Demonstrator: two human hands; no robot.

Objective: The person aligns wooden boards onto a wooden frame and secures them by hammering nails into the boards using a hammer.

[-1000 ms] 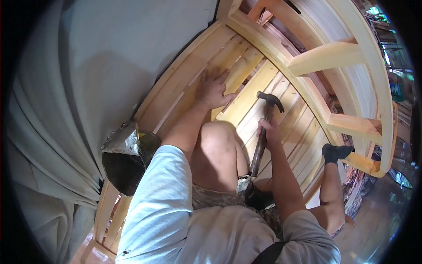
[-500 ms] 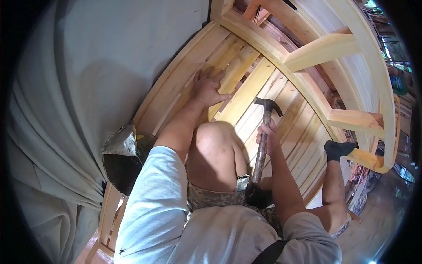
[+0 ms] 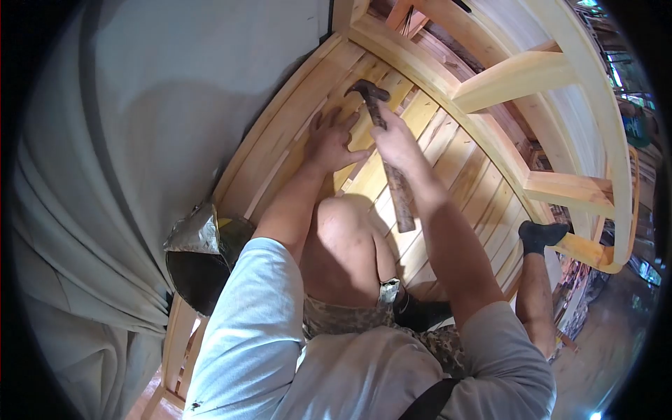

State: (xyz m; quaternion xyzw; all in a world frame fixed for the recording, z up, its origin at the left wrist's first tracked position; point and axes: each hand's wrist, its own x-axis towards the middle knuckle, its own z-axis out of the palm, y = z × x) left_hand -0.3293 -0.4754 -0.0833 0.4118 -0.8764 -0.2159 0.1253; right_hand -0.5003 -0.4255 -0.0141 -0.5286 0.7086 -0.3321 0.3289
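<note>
A claw hammer (image 3: 397, 192) with a worn, stained handle is in my right hand (image 3: 397, 143), gripped just below the head. Its dark head is over the wooden slats (image 3: 413, 115), near the corner end of the frame; I cannot tell whether it touches them. To its left, my left hand (image 3: 329, 145) rests on the slats with the fingers spread and the thumb pointing toward the hammer. Narrow gaps run between some of the pale yellow slats. My bent knee (image 3: 348, 224) is just below the left hand.
A wooden rail frame (image 3: 518, 80) with crosspieces rises at the upper right. Grey draped cloth (image 3: 189, 56) hangs along the left side. A dark open container (image 3: 199, 273) with a silvery flap sits by my left arm. My socked foot (image 3: 540, 236) is near the right edge.
My right hand has carried the hammer up and to the left, so its head is now beside my left hand. The left hand has stayed in place on the slats.
</note>
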